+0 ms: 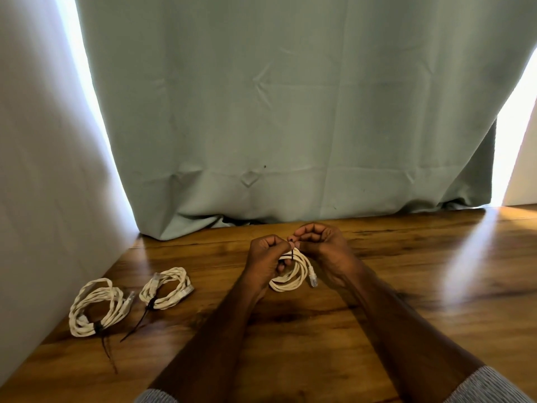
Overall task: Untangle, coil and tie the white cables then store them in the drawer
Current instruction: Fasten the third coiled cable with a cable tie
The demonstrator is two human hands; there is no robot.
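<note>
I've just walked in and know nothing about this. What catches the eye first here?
Two bare hands meet at the middle of the wooden table: the left hand holds a white cable coil, and the right hand pinches a black tie at its top. Two more coils, the far-left coil and the second coil, lie at the left, each bound with a black tie. A pale green curtain fills the background.

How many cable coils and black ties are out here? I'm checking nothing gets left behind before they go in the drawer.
White cable coils: 3, namely the far-left coil, the middle coil and the coil in the hands.
Black ties: 3, namely on the far-left coil, on the middle coil and at the hands.
Total: 6
</note>
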